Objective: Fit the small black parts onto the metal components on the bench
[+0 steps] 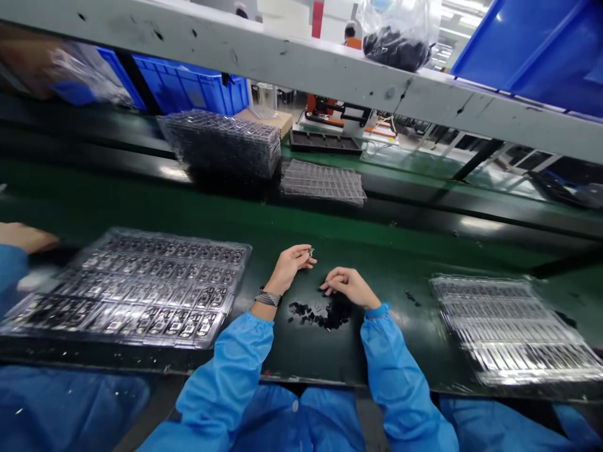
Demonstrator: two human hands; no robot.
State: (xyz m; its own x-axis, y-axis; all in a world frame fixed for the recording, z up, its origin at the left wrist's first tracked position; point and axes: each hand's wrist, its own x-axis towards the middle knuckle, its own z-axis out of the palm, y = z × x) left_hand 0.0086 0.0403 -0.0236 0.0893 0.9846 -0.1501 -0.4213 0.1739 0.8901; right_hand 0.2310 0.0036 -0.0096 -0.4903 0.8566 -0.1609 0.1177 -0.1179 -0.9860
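My left hand [291,265] is raised a little above the dark bench, its fingers pinched on a tiny metallic part [310,252]. My right hand [349,286] rests palm down at the far edge of a small heap of black parts [325,314], fingers curled onto the heap. Both arms wear blue sleeves, and a bracelet sits on my left wrist. A clear blister tray [136,285] filled with small parts lies to the left of my hands. Another clear tray stack [513,329] lies to the right.
Beyond the bench runs a green conveyor belt [330,220] carrying a tall stack of clear trays [223,143] and a flat tray [323,182]. A grey shelf beam [301,63] crosses overhead, with blue bins [541,47] and a bag. Another person's hand [23,237] shows at far left.
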